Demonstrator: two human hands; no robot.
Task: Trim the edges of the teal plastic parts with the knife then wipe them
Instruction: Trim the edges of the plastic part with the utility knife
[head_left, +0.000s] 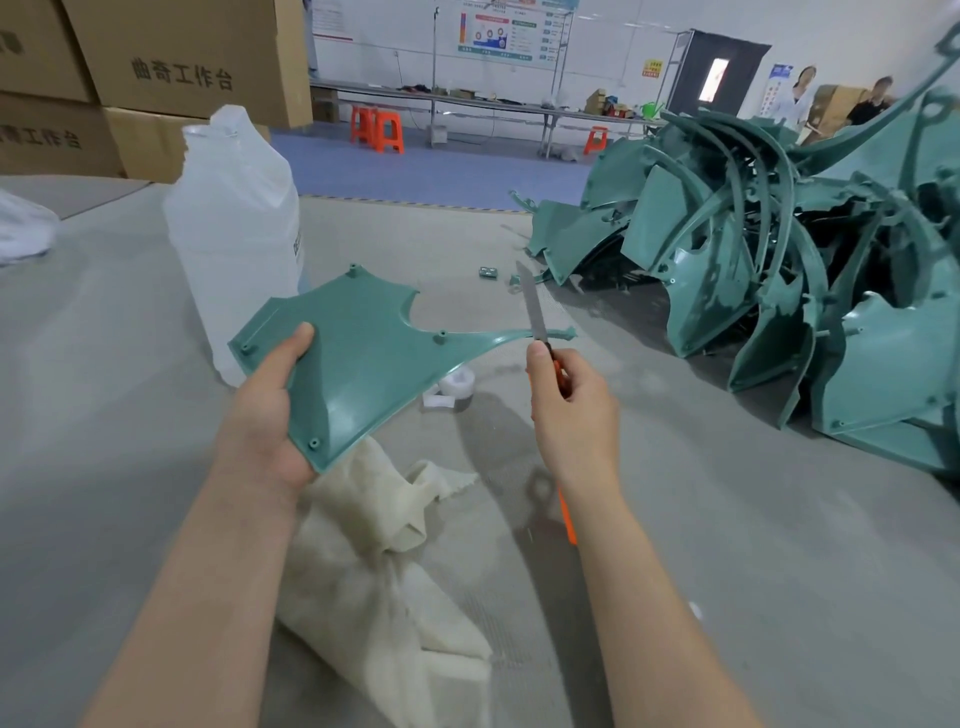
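My left hand (270, 415) grips a flat teal plastic part (363, 353) by its left edge, thumb on top, holding it above the table. The part tapers into a thin arm that reaches right. My right hand (571, 410) holds a knife (535, 312) with an orange handle, blade pointing up. The blade touches the thin arm of the part near its tip. A cream cloth (384, 551) lies crumpled on the table beneath my left forearm.
A large heap of teal plastic parts (769, 291) fills the right of the grey table (779, 571). A translucent white plastic jug (234, 234) stands behind the held part. A white tape roll (457, 384) lies under it. Cardboard boxes (156, 67) are stacked at back left.
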